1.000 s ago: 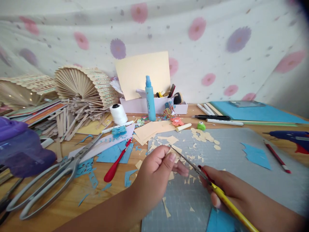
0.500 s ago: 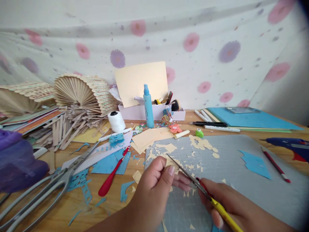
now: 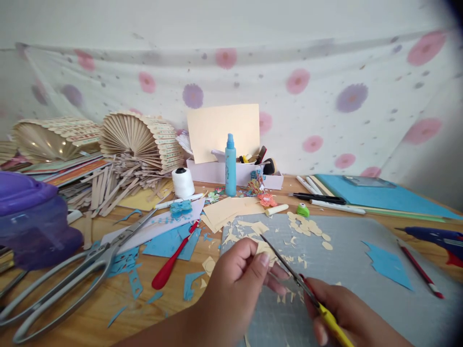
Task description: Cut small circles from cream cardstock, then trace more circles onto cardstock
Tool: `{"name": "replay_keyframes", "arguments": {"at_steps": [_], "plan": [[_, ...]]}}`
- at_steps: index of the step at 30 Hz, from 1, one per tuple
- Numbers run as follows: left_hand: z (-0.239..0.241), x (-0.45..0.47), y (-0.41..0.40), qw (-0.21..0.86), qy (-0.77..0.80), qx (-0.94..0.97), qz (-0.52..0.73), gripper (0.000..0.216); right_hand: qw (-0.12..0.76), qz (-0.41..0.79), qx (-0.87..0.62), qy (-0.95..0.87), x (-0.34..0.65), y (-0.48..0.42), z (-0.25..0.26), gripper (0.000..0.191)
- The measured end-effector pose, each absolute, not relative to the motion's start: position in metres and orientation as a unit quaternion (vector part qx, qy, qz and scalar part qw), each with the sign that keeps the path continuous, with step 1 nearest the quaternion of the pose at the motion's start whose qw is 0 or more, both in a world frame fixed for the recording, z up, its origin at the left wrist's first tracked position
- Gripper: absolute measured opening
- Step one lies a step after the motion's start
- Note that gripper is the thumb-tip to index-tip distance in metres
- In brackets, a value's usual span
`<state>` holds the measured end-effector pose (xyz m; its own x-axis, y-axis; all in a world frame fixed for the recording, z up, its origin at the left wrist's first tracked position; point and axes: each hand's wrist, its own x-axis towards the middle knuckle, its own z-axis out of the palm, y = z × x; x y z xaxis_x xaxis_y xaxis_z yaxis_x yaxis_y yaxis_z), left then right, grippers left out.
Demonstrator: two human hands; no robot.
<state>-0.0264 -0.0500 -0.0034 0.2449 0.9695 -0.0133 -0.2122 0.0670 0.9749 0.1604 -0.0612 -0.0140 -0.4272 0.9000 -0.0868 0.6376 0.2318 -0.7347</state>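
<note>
My left hand [image 3: 237,284] is closed in a pinch on a small cream paper piece [image 3: 266,248] above the grey cutting mat [image 3: 361,270]. My right hand [image 3: 345,313] is closed round the yellow handles of small scissors [image 3: 289,267]. Their thin blades point up and left and meet the paper piece beside my left thumb. Several cream paper scraps [image 3: 307,226] lie scattered on the mat around both hands.
Large grey scissors [image 3: 72,277] and a red-handled tool [image 3: 171,262] lie left among blue paper cut-offs. A blue glue bottle [image 3: 230,166], white thread spool [image 3: 183,183], box of supplies [image 3: 224,171], wooden stick fans [image 3: 141,140], blue glue gun [image 3: 434,237], red pencil [image 3: 419,268] and purple container [image 3: 32,217] ring the mat.
The view has tilted, so the table sits lower in the frame. Both hands have stayed together, with the scissors still at the cream paper piece.
</note>
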Motion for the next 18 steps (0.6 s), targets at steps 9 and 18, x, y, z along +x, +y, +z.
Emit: {"name": "replay_keyframes", "arguments": {"at_steps": [9,18], "plan": [[0.0,-0.037,-0.042,0.577,0.405,0.545,0.454,0.015,0.226,0.326,-0.468,-0.79,0.18,-0.062,-0.013,0.022],[-0.001,-0.036,-0.045,0.595,0.4,0.532,0.451,0.01,0.244,0.248,-0.478,-0.807,0.18,-0.075,-0.013,0.03]]}}
